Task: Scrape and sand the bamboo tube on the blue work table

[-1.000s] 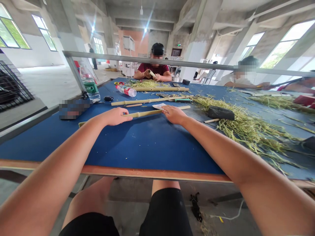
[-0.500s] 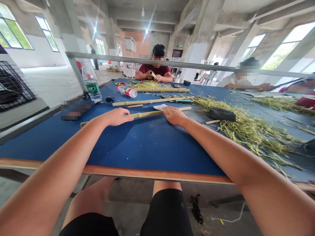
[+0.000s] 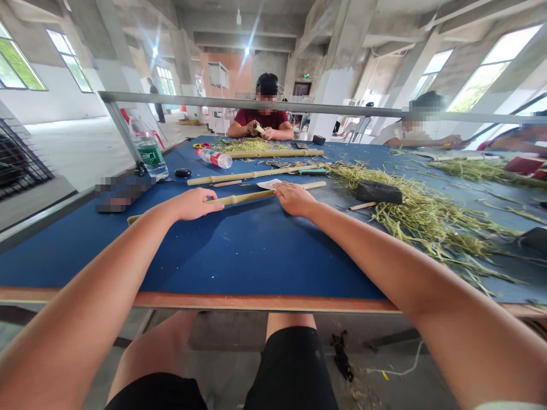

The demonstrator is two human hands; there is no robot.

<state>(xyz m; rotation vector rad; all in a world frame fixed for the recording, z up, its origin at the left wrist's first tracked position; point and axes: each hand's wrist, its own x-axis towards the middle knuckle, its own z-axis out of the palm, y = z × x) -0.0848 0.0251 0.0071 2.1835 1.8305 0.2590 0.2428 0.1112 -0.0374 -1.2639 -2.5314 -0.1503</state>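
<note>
A slim bamboo pole [image 3: 248,197] lies slantwise above the blue tabletop, its left end partly behind my left forearm. My left hand [image 3: 194,204] grips it left of a raised node, thumb in front. Farther right, my right hand [image 3: 294,199] is closed over the pole with a small white sheet [image 3: 266,184] that pokes out past its fingers; whether this is plain paper or sandpaper I cannot tell. Just behind lie a second bamboo pole [image 3: 239,175], a short thin stick [image 3: 227,183] and a green-handled tool [image 3: 313,171].
Bamboo shavings [image 3: 431,222] pile up at right, with a dark block [image 3: 379,192] on them. At left stand a green-labelled bottle [image 3: 151,156] and a dark round object [image 3: 183,172]; another bottle [image 3: 214,158] lies beyond. Opposite, a co-worker [image 3: 261,119] holds a bamboo piece. A metal rail [image 3: 333,108] crosses behind.
The whole view has shifted slightly, so things appear a little farther left. Both hands keep nearly the same places on the bamboo pole.
</note>
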